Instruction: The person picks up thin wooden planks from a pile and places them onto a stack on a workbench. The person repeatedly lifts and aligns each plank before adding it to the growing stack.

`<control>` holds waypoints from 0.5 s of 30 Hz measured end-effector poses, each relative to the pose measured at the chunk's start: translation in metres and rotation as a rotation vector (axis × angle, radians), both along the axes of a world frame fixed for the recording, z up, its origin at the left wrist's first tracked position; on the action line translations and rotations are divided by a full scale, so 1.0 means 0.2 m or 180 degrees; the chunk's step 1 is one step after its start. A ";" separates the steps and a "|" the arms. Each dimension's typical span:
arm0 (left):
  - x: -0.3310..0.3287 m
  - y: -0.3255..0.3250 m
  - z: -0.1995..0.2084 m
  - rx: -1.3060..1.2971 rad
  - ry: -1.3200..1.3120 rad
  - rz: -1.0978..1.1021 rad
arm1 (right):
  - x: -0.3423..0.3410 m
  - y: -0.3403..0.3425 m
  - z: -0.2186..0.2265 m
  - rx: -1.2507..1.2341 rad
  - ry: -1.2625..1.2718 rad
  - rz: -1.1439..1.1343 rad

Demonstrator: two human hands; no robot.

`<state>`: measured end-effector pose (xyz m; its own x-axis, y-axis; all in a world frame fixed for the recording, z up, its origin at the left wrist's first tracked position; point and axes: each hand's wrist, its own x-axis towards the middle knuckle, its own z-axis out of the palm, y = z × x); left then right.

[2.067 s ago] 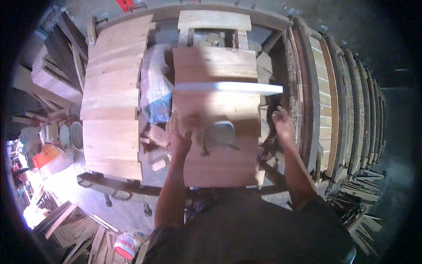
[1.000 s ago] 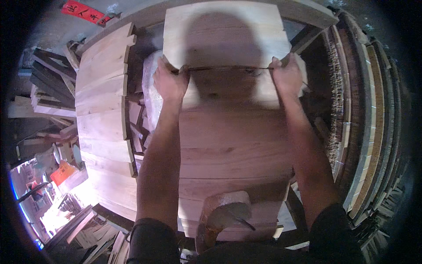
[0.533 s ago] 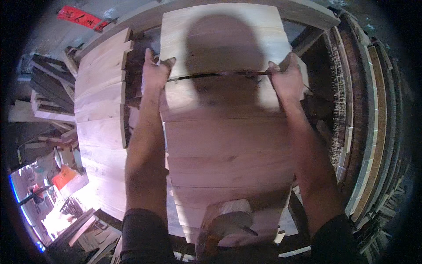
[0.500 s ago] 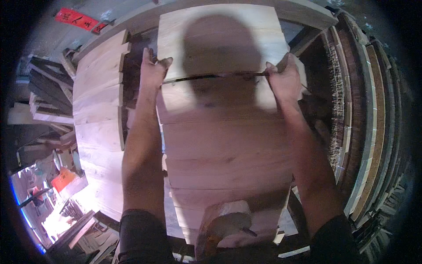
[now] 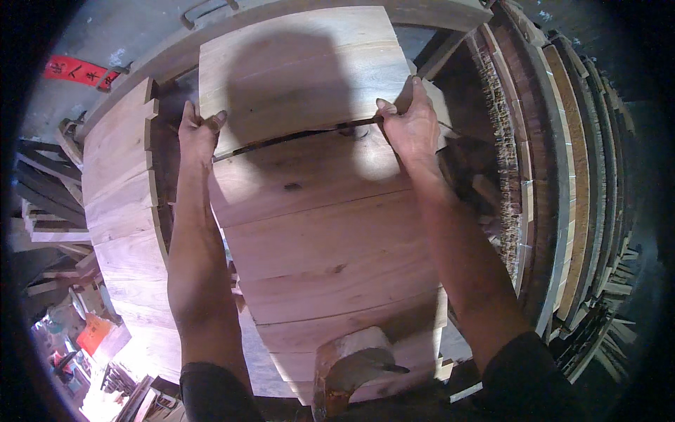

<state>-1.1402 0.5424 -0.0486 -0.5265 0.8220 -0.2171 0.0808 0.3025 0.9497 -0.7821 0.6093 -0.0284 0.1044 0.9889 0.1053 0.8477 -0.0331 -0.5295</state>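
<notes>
Both my arms reach forward over a pale wooden panel made of several planks side by side. Beyond a narrow dark gap lies a wide wooden board, partly under a round shadow. My left hand is closed on the board's left edge near the gap, thumb on top. My right hand grips its right edge the same way. The fingers under the board are mostly hidden. Close to my body, a pale curved wooden piece with a dark tip stands over the panel's near end.
Another planked panel leans at the left, with scrap wood beyond it. Upright stacked boards line the right side. A long wooden beam crosses the far end, and a red paper strip hangs at far left.
The view has turned, so the boards and my hands appear farther left and more slanted. Both hands keep their grip on the far board, and the gap remains.
</notes>
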 end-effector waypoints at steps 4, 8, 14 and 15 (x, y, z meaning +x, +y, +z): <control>0.02 -0.05 0.05 0.0306 -0.0162 -0.0134 | -0.02 -0.02 0.01 0.0026 0.0166 0.0004; -0.06 -0.06 -0.05 0.0251 -0.0112 -0.0256 | 0.00 0.00 -0.08 0.0631 0.0451 0.0070; 0.04 -0.02 0.02 0.0261 -0.0548 -0.0079 | 0.03 0.01 -0.12 0.0956 0.0218 0.0235; 0.03 -0.03 0.05 0.0105 -0.0567 -0.0073 | 0.04 0.02 -0.12 0.0968 0.0240 0.0295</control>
